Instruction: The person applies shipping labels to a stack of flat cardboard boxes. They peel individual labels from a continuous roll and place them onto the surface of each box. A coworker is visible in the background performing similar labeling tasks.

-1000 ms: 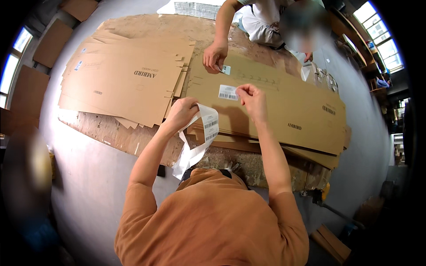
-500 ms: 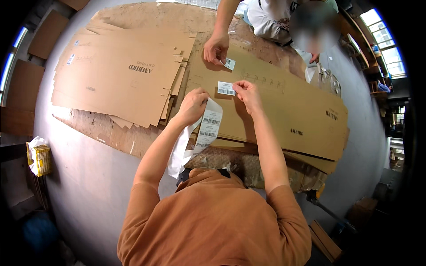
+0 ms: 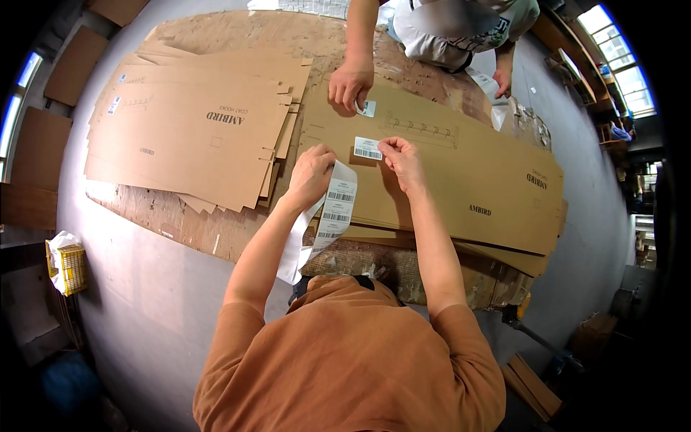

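Between the fingers of my right hand [image 3: 404, 163] is the edge of a white barcode label [image 3: 368, 148], held over the top flat cardboard box [image 3: 439, 169]. My left hand [image 3: 312, 173] is closed on a long strip of barcode labels [image 3: 337, 209], which hangs in a curl toward my body. A co-worker's hand [image 3: 352, 85] presses a small white sticker [image 3: 366, 109] onto the same cardboard, just beyond my label. In the co-worker's other hand [image 3: 502, 83] hangs a white strip [image 3: 491, 90].
A stack of flattened cardboard boxes [image 3: 187, 137] lies to the left on the worn wooden table [image 3: 209, 234]. A yellow basket [image 3: 71, 269] with white material stands at the far left. Cardboard pieces [image 3: 531, 387] lean low on the right.
The co-worker's fingers have come down onto the sticker, which now lies flatter on the cardboard. The co-worker has shifted, showing the other hand more. My hands have barely moved.
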A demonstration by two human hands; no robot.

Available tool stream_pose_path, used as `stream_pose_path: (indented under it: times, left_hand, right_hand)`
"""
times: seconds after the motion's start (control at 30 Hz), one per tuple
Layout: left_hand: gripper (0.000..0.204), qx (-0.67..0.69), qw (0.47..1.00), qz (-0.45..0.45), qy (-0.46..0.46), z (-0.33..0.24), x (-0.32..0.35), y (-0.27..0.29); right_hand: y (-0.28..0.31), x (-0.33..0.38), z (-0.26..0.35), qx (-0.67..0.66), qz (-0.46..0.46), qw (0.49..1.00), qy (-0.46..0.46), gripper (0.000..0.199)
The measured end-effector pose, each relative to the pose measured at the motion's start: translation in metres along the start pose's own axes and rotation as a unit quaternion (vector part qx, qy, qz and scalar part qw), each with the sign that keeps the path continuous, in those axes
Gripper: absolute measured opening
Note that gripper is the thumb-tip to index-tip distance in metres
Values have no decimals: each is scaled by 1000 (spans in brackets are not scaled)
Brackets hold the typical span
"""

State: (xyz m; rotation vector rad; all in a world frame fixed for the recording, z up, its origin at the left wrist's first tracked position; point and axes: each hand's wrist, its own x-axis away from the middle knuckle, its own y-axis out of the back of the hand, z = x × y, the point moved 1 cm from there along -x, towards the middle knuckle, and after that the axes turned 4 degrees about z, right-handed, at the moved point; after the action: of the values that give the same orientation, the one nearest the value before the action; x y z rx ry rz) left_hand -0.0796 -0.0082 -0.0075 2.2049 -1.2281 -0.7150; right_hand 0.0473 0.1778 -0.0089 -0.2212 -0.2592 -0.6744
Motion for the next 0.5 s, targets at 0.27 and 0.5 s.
stream_pose_path:
  times: [0.27,0.5]
  left_hand:
    - [11,-18,1000,-12,7,-2,2,0]
    - [11,-13,1000,-14,5,-7,2,1]
  right_hand:
    - [-8,-32,8,65,-40,996,39,11]
    - [-14,-73,2,173,-82,979,65,8]
